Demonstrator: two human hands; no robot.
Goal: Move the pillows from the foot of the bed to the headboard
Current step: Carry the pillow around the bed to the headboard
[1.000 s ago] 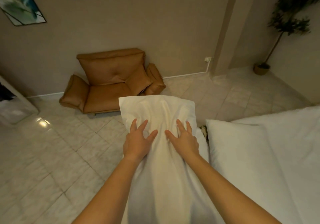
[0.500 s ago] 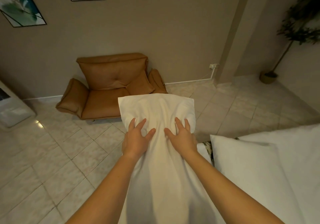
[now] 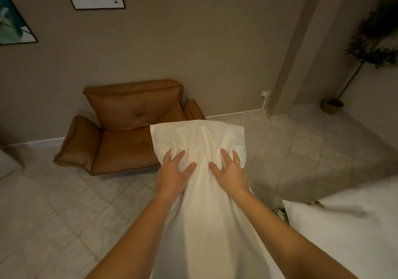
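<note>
The pillow [image 3: 200,192] is hanging in the air in front of the person, out over the tiled floor [image 3: 64,224] and off the bed, running lengthwise away from the body. Its long axis is lying along the line of sight: the far short edge is pointing toward the brown armchair [image 3: 120,127] and the wall, the near end is dropping out of view at the bottom. The far end is tilting upward.

The left hand [image 3: 172,177] and the right hand [image 3: 231,175] are both pressing into the upper face of the pillow, fingers spread and digging in so the fabric is bunching between them. Each is clutching the pillow; whether the thumbs are wrapping under cannot be told.

A second pillow [image 3: 344,235] is lying at the lower right on the bed [image 3: 379,194], well apart from the hands.

Judging by this, the task is looking to be at an early or middle stage: one pillow is being carried, not yet set down, and the other is waiting to be taken. The headboard is not showing, so the carried pillow probably needs swinging round toward it.
</note>
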